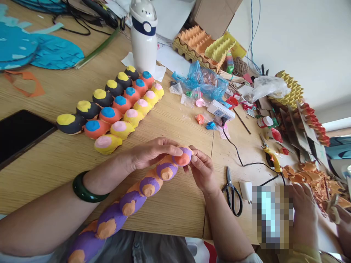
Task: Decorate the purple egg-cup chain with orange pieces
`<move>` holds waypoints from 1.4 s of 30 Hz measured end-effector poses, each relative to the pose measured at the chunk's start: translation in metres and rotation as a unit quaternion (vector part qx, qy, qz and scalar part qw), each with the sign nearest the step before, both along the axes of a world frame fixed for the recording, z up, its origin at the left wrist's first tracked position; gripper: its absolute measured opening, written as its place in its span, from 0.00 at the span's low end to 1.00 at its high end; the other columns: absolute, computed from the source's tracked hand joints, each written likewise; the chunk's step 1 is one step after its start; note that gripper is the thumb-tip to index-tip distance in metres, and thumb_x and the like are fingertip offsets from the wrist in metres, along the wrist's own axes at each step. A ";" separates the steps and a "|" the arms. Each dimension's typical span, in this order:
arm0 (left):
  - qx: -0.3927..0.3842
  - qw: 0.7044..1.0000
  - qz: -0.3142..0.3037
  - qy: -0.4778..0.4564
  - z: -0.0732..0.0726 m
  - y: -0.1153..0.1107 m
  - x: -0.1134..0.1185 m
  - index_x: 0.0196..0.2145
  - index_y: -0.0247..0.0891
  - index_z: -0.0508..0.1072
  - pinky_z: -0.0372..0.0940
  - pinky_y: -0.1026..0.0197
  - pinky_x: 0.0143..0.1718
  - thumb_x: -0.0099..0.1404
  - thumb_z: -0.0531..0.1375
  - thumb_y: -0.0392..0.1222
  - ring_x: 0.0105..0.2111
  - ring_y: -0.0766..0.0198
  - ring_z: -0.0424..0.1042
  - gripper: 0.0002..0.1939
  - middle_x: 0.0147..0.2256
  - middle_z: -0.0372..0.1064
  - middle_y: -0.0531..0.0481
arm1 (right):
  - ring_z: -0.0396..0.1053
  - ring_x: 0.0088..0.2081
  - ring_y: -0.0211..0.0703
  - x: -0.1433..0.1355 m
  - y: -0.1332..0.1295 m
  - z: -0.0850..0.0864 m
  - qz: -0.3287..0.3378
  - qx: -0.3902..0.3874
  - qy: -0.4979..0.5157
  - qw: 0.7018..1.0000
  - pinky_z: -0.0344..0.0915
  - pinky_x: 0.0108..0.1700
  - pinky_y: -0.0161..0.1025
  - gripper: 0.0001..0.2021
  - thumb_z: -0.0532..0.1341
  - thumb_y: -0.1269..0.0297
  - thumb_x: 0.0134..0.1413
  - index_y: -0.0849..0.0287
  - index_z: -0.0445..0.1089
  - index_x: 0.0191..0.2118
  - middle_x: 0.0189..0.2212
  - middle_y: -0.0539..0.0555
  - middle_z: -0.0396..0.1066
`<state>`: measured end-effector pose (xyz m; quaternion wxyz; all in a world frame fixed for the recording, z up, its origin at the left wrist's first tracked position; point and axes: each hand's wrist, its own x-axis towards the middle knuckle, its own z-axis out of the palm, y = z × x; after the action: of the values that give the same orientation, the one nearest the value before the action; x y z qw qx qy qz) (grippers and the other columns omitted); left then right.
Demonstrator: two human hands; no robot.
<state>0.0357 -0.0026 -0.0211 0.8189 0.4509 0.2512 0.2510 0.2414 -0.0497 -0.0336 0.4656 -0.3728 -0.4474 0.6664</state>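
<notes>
A long bumpy strip, covered in purple and orange modelling clay, slants from my lap up over the table edge. My left hand grips its far end, the thumb resting beside a red-orange clay patch on the last bump. Fingers of my right hand pinch the tip of the same bump from the other side. Beyond my left hand lie three similar strips side by side: black with yellow tops, orange with blue tops, and yellow with pink tops.
A white bottle stands behind the strips; a phone lies at left. Scissors, a plug adapter and a corded power strip lie to the right. Egg trays sit at the back. Another person's hand is at right.
</notes>
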 end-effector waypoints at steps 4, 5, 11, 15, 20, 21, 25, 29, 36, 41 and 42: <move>0.003 0.999 -0.043 -0.012 -0.003 0.003 0.001 0.35 0.37 0.81 0.66 0.62 0.36 0.65 0.66 0.51 0.33 0.60 0.74 0.14 0.34 0.78 0.46 | 0.62 0.30 0.39 0.000 0.002 0.000 -0.006 -0.019 0.004 1.000 0.62 0.29 0.36 0.14 0.69 0.51 0.58 0.57 0.77 0.30 0.30 0.51 0.65; 0.013 0.999 -0.036 -0.015 -0.005 0.003 0.001 0.36 0.36 0.82 0.66 0.62 0.37 0.66 0.66 0.51 0.35 0.60 0.74 0.15 0.35 0.78 0.45 | 0.61 0.30 0.38 0.001 0.002 -0.001 -0.008 -0.024 0.004 1.000 0.62 0.28 0.36 0.14 0.70 0.51 0.57 0.57 0.76 0.30 0.31 0.51 0.65; 0.025 0.998 -0.033 -0.039 -0.007 0.002 0.002 0.41 0.34 0.81 0.68 0.61 0.40 0.63 0.69 0.47 0.38 0.59 0.77 0.14 0.39 0.80 0.43 | 0.61 0.26 0.38 0.002 0.005 -0.004 -0.025 -0.050 0.015 0.998 0.59 0.25 0.35 0.15 0.71 0.50 0.54 0.57 0.77 0.30 0.27 0.51 0.66; 0.011 0.996 -0.064 -0.066 -0.006 0.004 -0.001 0.44 0.35 0.81 0.69 0.61 0.42 0.62 0.70 0.47 0.39 0.59 0.76 0.16 0.40 0.80 0.43 | 0.60 0.27 0.38 0.002 0.004 -0.004 -0.028 -0.050 0.002 0.998 0.58 0.24 0.35 0.15 0.71 0.50 0.53 0.57 0.76 0.29 0.27 0.51 0.67; 0.009 0.994 -0.077 -0.071 -0.005 0.006 -0.005 0.40 0.35 0.83 0.67 0.62 0.39 0.64 0.69 0.49 0.36 0.61 0.75 0.14 0.39 0.80 0.44 | 0.60 0.27 0.38 0.000 0.002 -0.002 -0.017 -0.043 0.005 0.999 0.58 0.24 0.34 0.15 0.71 0.50 0.53 0.57 0.76 0.29 0.28 0.51 0.66; 0.015 0.995 -0.074 -0.062 -0.005 0.006 -0.004 0.39 0.35 0.83 0.66 0.63 0.38 0.65 0.68 0.48 0.35 0.63 0.74 0.12 0.38 0.80 0.45 | 0.60 0.27 0.38 0.000 0.002 -0.001 -0.015 -0.041 0.008 0.999 0.58 0.24 0.34 0.14 0.71 0.51 0.53 0.57 0.76 0.29 0.28 0.51 0.66; 0.036 0.997 -0.064 -0.037 -0.002 0.003 -0.003 0.38 0.35 0.83 0.66 0.63 0.39 0.65 0.68 0.46 0.35 0.63 0.74 0.11 0.38 0.79 0.46 | 0.60 0.27 0.38 -0.001 0.000 0.003 -0.014 -0.028 0.011 0.999 0.59 0.25 0.35 0.13 0.71 0.52 0.54 0.56 0.77 0.30 0.29 0.51 0.65; 0.018 0.998 -0.047 -0.023 0.004 0.000 -0.002 0.37 0.35 0.83 0.66 0.63 0.36 0.62 0.70 0.46 0.35 0.61 0.75 0.11 0.37 0.80 0.45 | 0.59 0.27 0.38 -0.002 -0.001 0.004 -0.014 -0.023 0.015 1.000 0.58 0.23 0.34 0.13 0.71 0.51 0.54 0.55 0.77 0.30 0.29 0.51 0.65; -0.039 0.998 -0.048 0.003 0.011 -0.001 0.001 0.33 0.34 0.80 0.62 0.65 0.27 0.57 0.71 0.44 0.25 0.66 0.71 0.10 0.29 0.77 0.49 | 0.61 0.29 0.37 -0.003 -0.001 -0.001 0.005 -0.022 0.012 1.000 0.64 0.27 0.35 0.11 0.70 0.52 0.57 0.55 0.78 0.32 0.32 0.51 0.64; -0.048 0.997 -0.055 -0.022 0.003 0.000 0.001 0.33 0.36 0.79 0.65 0.65 0.31 0.57 0.71 0.43 0.31 0.62 0.74 0.10 0.31 0.77 0.48 | 0.64 0.30 0.39 -0.004 -0.001 -0.002 0.007 -0.037 0.011 0.999 0.67 0.29 0.36 0.10 0.70 0.54 0.57 0.55 0.80 0.33 0.32 0.52 0.66; -0.045 0.997 -0.060 -0.025 0.002 0.001 0.001 0.34 0.36 0.79 0.66 0.64 0.32 0.58 0.71 0.44 0.33 0.62 0.75 0.10 0.32 0.78 0.47 | 0.65 0.31 0.39 -0.004 -0.001 -0.002 0.009 -0.036 0.013 0.999 0.67 0.29 0.36 0.10 0.70 0.54 0.58 0.55 0.80 0.33 0.32 0.52 0.66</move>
<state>0.0367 -0.0014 -0.0194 0.8581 0.4213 0.2144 0.2006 0.2373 -0.0506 -0.0353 0.4522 -0.3764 -0.4201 0.6909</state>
